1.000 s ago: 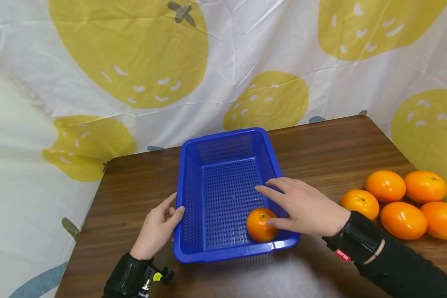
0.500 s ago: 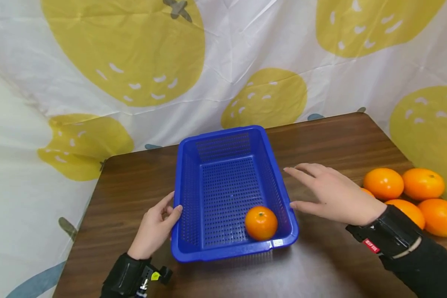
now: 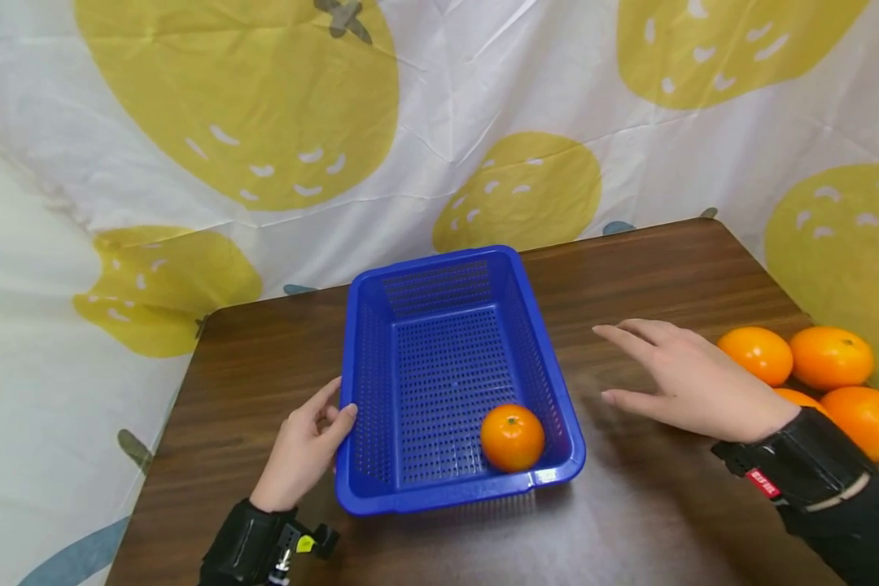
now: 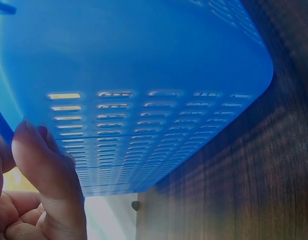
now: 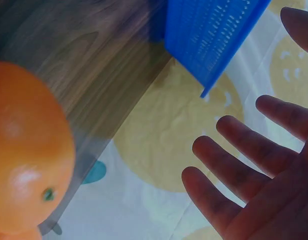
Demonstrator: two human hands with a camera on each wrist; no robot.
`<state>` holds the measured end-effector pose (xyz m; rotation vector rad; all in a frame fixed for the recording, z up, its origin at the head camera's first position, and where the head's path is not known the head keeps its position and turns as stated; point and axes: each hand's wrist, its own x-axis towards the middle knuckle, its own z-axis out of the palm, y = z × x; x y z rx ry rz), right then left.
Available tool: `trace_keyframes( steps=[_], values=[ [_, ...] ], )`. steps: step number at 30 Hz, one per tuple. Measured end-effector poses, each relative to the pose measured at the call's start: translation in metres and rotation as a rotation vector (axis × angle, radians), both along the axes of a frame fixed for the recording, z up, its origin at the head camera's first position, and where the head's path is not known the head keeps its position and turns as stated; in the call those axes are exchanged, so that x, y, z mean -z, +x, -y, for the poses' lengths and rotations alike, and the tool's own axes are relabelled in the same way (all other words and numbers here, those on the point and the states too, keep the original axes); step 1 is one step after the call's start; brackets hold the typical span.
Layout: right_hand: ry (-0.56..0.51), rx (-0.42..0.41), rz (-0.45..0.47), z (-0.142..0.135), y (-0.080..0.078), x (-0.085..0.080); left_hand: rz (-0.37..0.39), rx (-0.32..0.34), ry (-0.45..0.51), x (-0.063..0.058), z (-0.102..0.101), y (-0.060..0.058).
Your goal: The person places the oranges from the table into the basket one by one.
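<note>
A blue plastic basket (image 3: 457, 491) with perforated walls stands on the wooden table. One orange (image 3: 513, 439) lies in its near right corner. My left hand (image 3: 303, 448) pinches the basket's left rim, thumb over the edge. The left wrist view has the slotted basket wall (image 4: 144, 55) close up beside the thumb. To the right of the basket, my right hand (image 3: 692, 378) hovers with spread fingers, holding nothing. In the right wrist view its fingers are extended, and an orange (image 5: 31, 150) sits to the left.
Several more oranges (image 3: 831, 358) are grouped at the table's right side, some partly hidden behind my right hand and wrist. Behind the table (image 3: 264, 350) hangs a white curtain (image 3: 425, 122) printed with yellow fruit.
My right hand has let go of the orange in the basket, come out over the right rim and moved right toward the other oranges. My left hand stays on the rim.
</note>
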<state>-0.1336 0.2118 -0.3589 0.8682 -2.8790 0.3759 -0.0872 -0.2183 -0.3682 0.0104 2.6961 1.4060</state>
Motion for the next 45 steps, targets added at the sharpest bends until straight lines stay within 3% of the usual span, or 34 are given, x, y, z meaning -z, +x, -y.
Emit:
trace_keyframes(
  steps=[12,20,31,45],
  values=[
    [-0.007,0.026,0.015,-0.018,0.001,0.008,-0.003,0.002,0.019,0.004,0.002,0.0],
    [0.008,0.058,0.034,-0.026,-0.001,0.01,0.006,-0.004,0.029,0.019,0.011,-0.007],
    [0.044,0.136,0.106,-0.037,0.001,0.015,-0.012,0.003,0.01,0.001,0.002,0.002],
    [0.048,0.145,0.086,-0.048,0.003,0.026,-0.006,0.008,0.01,0.001,0.001,0.002]
  ],
)
